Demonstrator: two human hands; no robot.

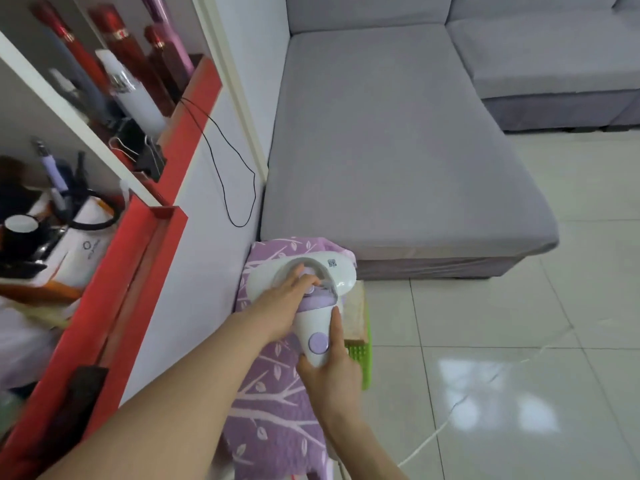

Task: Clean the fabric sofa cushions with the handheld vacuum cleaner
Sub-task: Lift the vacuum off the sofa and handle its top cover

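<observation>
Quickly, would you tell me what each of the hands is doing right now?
Left hand: fingers curled on the top of the vacuum cleaner.
Right hand: gripping the vacuum cleaner's handle.

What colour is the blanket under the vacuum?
The patterned fabric blanket is purple with pale pink-white branches and leaves, seen in the head view.

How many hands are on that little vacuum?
2: the left hand rests on the vacuum near its top handle; the right hand holds its rear grip.
</observation>
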